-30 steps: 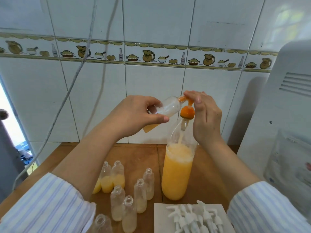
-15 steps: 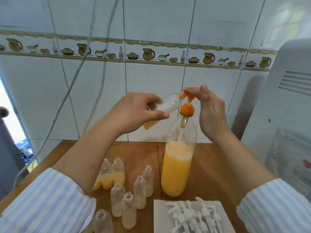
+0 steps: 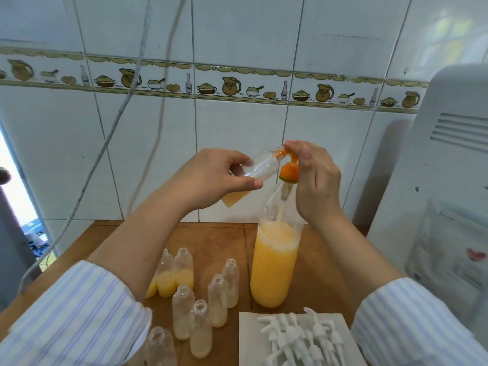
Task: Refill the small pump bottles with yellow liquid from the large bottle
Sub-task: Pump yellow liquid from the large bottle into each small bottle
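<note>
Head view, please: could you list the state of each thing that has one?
Large clear plastic bottle: upright, over half full, orange pump on.
Tilted small clear bottle: uncapped, gripped by left hand.
Right hand: pressing pump.
Standing small bottles: uncapped.

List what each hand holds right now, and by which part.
Left hand grips a small bottle round its body, tilted, mouth at the orange pump spout. Right hand presses the pump head on the large bottle.
</note>
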